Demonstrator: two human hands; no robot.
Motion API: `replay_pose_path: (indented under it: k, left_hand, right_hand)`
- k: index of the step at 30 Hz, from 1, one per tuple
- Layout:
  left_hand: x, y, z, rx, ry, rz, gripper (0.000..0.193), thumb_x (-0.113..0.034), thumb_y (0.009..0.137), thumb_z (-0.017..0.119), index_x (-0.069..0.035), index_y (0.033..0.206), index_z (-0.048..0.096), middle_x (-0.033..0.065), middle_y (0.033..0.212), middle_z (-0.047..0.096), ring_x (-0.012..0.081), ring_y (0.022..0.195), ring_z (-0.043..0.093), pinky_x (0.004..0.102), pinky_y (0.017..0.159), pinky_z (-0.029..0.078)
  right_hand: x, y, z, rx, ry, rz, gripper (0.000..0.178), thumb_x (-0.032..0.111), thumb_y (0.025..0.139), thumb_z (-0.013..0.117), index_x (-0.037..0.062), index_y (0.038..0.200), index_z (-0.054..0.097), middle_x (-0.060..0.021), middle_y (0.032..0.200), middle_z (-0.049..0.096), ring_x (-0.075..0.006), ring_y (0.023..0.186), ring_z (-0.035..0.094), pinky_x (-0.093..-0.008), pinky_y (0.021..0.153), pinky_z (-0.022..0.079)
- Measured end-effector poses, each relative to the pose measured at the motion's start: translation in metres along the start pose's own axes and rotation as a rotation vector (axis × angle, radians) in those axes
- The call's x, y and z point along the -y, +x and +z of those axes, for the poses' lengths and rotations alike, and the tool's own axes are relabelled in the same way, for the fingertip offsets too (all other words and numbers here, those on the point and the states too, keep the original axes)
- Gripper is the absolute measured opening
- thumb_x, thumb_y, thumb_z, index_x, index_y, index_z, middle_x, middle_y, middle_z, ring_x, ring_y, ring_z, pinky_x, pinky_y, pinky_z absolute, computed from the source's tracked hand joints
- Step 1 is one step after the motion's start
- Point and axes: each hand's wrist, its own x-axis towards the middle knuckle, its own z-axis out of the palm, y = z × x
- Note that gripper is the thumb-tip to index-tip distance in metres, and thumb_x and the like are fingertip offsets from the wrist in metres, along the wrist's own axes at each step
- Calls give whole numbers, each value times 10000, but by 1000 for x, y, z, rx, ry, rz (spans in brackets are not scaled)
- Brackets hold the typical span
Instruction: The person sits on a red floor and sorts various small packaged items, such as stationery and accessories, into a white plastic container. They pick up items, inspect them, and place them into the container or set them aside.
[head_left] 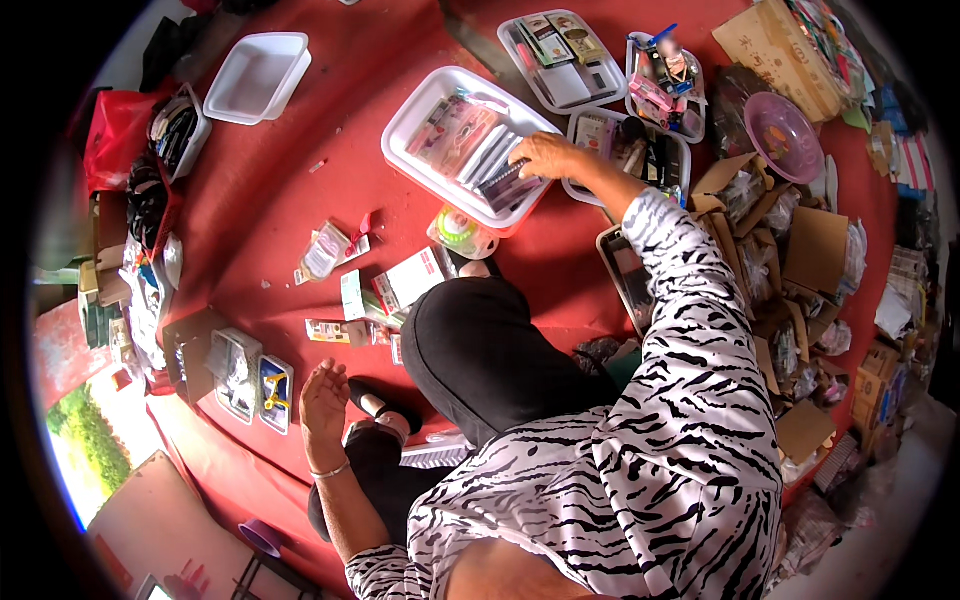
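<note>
My right hand (545, 157) reaches over the right rim of a white plastic tub (400, 150). Its fingers are closed on a dark, slim, flat item (500, 182) with a patterned edge, whose kind I cannot make out. Beside that item, grey and dark flat packs (487, 155) stand in a row. Clear packs with pink and orange contents (455, 130) fill the tub's other end. My left hand (323, 405) is raised beside my knee, its fingers loosely bent and apart, holding nothing. Below the tub lies a round green-and-white item (458, 230) in clear wrapping.
Filled trays (563, 95) stand beyond the tub, near a pink basin (784, 135) and open cardboard boxes (815, 245). An unfilled white tub (255, 80) sits far left. Small boxes (415, 275) lie before my knee on the red floor covering (250, 220). Yellow scissors (273, 388) rest in a blue tray.
</note>
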Motion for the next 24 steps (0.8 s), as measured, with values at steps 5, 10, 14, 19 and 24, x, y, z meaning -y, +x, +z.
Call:
replay_pose_path:
  k: [5,10,14,19,24]
  left_hand:
    - [-4,-1,11,38,58,12,204,-203,872,506,-51,996,563,68,888,612,139,766,577,230,660,463]
    - [-4,-8,15,93,93,71,240,-255,879,489,-58,992,567,63,880,616,131,759,574,236,661,449]
    - [-2,-12,25,74,141,68,258,-266,883,480,-51,999,564,65,873,614,132,759,572,238,665,450]
    - [1,-12,29,55,162,52,270,-265,885,476,-40,1008,559,73,879,617,138,760,576,242,664,455]
    - [3,-8,23,60,187,56,274,-259,885,476,-32,1017,556,85,881,619,145,755,582,245,666,457]
  right_hand:
    - [-22,35,-2,15,126,-9,310,180,661,661,21,924,621,-181,823,624,-296,795,604,-372,723,452]
    - [-14,51,-5,-34,208,-10,282,167,663,657,9,893,620,-173,798,620,-277,780,596,-366,710,438]
    - [-20,56,-16,-57,218,9,293,154,665,649,8,918,620,-172,821,625,-266,797,596,-358,726,438]
    - [-20,63,-24,-94,196,-15,300,124,667,645,28,950,623,-173,878,624,-269,854,589,-350,768,436]
    - [0,47,-27,-104,202,0,314,100,675,624,7,974,599,-191,914,614,-322,895,579,-378,790,434]
